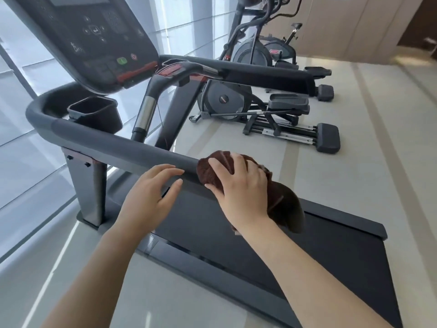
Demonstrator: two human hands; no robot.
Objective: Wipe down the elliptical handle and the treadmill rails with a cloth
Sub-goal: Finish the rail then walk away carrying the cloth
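A dark grey padded near rail [113, 145] of the treadmill runs from the upper left down to the middle. My right hand [238, 185] presses a brown cloth [283, 204] around the rail's near end, which the cloth hides. My left hand [153, 192] rests beside it with its fingertips on the rail, fingers apart, holding nothing. The far rail [260, 74] crosses behind the console [94, 36]. An elliptical [236, 100] with tall handles stands on the floor beyond the treadmill.
The treadmill belt [307, 252] lies below my hands. A cup holder [94, 112] sits under the console. A second elliptical and an exercise bike [281, 50] stand farther back. Windows fill the left side; a beige wall is at the upper right.
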